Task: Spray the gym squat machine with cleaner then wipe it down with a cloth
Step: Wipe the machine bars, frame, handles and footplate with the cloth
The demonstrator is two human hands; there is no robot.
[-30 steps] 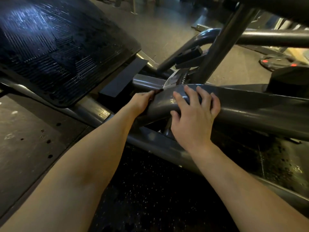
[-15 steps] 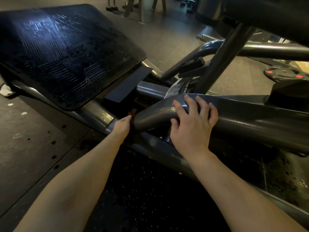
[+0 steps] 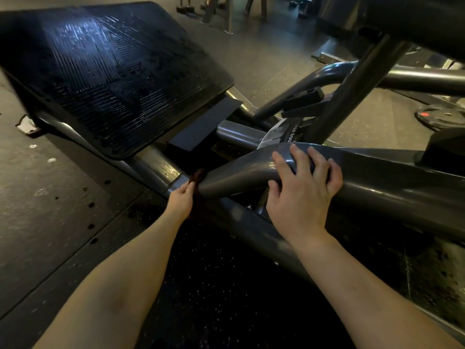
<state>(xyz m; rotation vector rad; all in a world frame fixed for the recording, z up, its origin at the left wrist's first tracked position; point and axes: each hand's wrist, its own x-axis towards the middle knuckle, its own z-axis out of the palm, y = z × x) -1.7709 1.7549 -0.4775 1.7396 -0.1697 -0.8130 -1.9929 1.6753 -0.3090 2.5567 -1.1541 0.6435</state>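
Left hand [image 3: 181,199], cloth [image 3: 198,175] in grip, now lower at tube [image 3: 239,177] end beside open floor [image 3: 63,197]; right hand [image 3: 302,195] tight around tube.

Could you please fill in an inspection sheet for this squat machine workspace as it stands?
Surface: dark rubber floor, with a few pale specks on it.
Job's things: grey frame tube of the squat machine; ribbed black footplate, glossy; dark red cloth at the tube's lower end.
Clutter: weight plate lying on the floor at right.
Hands: left hand pinches the cloth against the tube end; right hand grips the tube from above.
Cables: nothing seen.
Surroundings: legs of other gym equipment at the far side.
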